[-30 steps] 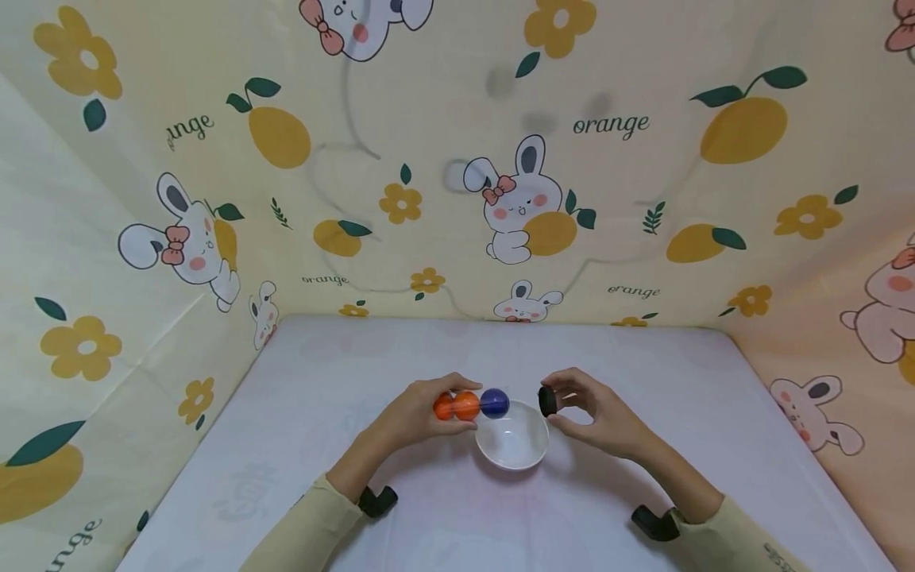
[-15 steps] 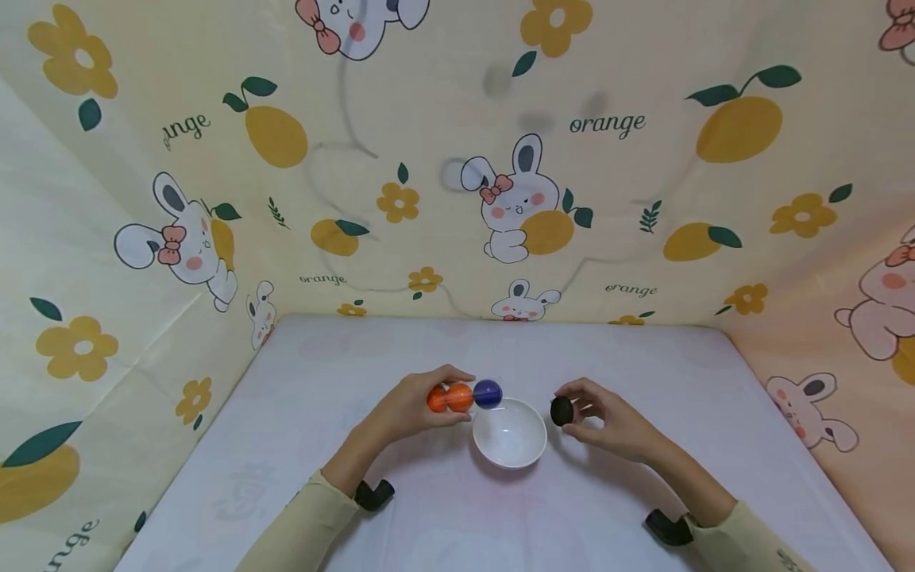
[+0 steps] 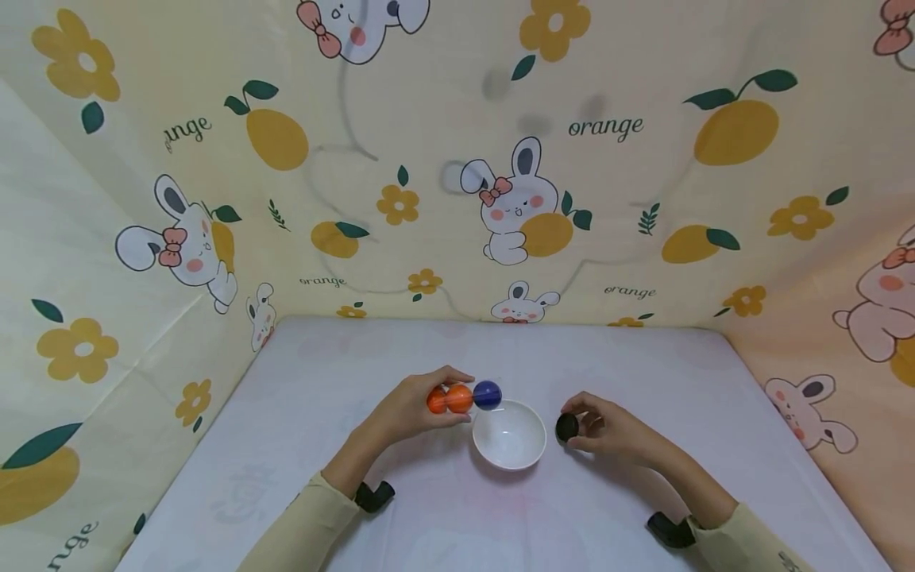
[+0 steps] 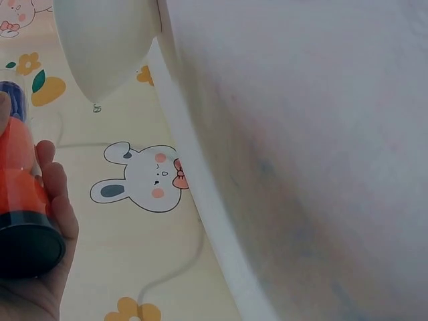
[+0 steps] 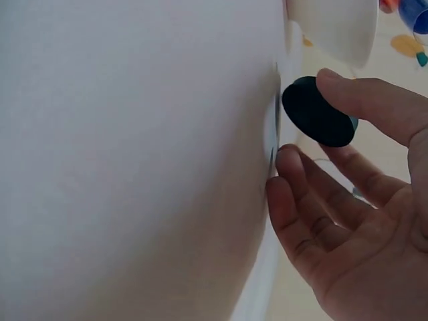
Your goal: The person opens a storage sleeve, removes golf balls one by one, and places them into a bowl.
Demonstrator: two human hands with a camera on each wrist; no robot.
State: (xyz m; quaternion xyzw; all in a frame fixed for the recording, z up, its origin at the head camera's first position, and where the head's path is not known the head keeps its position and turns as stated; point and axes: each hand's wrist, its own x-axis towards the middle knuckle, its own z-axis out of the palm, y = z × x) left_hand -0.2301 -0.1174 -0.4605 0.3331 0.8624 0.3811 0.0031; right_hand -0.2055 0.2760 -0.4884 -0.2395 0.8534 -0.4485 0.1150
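While my left hand (image 3: 411, 407) grips the clear tube (image 3: 473, 397) by the far left rim of the bowl (image 3: 509, 463), I think I should hold it flat. If it tips down, the orange balls (image 3: 460, 399) and the blue ball (image 3: 488, 395) might slip out. A gentle squeeze is best. The black cap (image 3: 567, 428) is small, so a light pinch, low down and away from the bowl, should stop it from rolling off or bumping.

My left arm reaches in from the near left, with the thumb on one side of the tube and fingers on the other. My right hand (image 3: 611, 431) comes from the near right and pinches the cap just right of the bowl. Its other fingers bend close to the surface (image 3: 515, 524). I can't tell if the cap touches down.
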